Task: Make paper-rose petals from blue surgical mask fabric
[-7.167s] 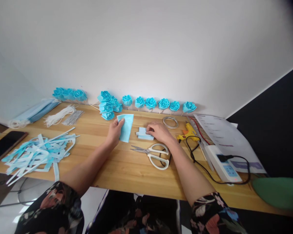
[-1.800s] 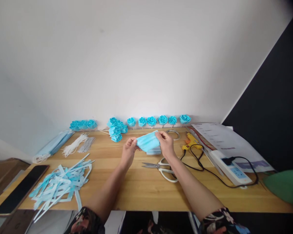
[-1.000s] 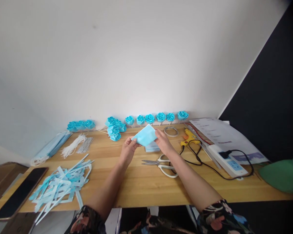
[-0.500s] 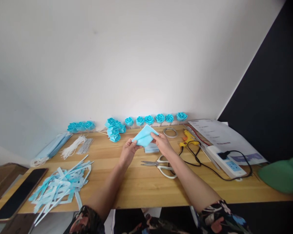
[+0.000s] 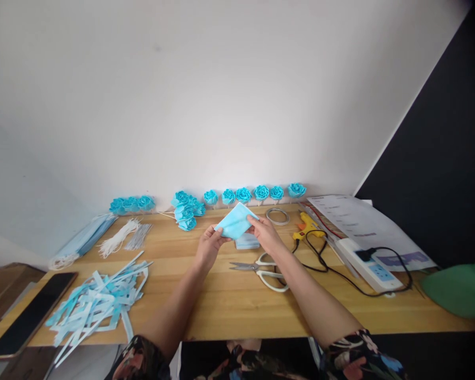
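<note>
A light blue square of face-mask fabric (image 5: 236,221) is held up above the table, turned so that one corner points upward. My left hand (image 5: 210,245) pinches its lower left corner between thumb and fingers. At the right corner, my right hand (image 5: 263,231) grips it the same way. Partly hidden behind the square lies a small stack of pale blue fabric pieces (image 5: 247,242). Below my right wrist, scissors with white handles (image 5: 258,269) rest on the wood, blades slightly apart and pointing left.
Blue fabric roses (image 5: 243,195) line the wall. On the left are face masks (image 5: 85,238), white cords (image 5: 119,237), cut strips (image 5: 103,303) and a phone (image 5: 31,314). A wire coil (image 5: 277,216), yellow glue gun (image 5: 307,227), power strip (image 5: 370,268) and paper sheets (image 5: 352,219) occupy the right.
Both hands keep the fabric square in nearly the same position. The view has shifted very slightly.
</note>
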A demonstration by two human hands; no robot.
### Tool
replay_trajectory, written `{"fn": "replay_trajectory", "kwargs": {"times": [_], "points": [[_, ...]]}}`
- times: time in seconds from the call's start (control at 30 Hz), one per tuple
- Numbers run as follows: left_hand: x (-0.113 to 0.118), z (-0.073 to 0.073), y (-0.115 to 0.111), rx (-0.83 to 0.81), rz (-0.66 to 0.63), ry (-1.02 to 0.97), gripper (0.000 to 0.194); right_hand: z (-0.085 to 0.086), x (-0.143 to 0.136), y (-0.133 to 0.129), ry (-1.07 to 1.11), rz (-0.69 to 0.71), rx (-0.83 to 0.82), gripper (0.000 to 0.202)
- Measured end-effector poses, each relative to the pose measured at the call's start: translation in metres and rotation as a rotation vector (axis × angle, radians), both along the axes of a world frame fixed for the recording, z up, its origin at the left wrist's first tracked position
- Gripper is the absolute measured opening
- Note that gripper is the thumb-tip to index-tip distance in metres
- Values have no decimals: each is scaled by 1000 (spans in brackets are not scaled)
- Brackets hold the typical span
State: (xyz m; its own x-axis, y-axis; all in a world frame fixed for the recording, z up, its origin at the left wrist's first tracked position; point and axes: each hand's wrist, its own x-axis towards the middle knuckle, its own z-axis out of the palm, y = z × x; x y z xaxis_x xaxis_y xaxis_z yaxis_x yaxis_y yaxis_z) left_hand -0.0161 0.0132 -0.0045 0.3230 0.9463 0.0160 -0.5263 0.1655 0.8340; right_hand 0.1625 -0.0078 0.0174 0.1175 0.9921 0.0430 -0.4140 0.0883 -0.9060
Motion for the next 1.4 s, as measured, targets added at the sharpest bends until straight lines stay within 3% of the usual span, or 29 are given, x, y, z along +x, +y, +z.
{"fn": "replay_trajectory", "kwargs": {"times": [0.4, 0.83, 1.17, 1.4], "points": [[-2, -3, 2, 7, -5, 132, 39, 2, 1, -3, -42, -61, 12, 36], [0, 1, 0, 1, 19, 120, 36, 4, 3, -3, -68, -50, 54, 39], [1, 0, -1, 59, 22, 209, 38, 4, 4, -3, -142, -197, 27, 32], [1, -2, 0, 54, 51, 221, 38, 4, 3, -2, -117, -223, 28, 34]]}}
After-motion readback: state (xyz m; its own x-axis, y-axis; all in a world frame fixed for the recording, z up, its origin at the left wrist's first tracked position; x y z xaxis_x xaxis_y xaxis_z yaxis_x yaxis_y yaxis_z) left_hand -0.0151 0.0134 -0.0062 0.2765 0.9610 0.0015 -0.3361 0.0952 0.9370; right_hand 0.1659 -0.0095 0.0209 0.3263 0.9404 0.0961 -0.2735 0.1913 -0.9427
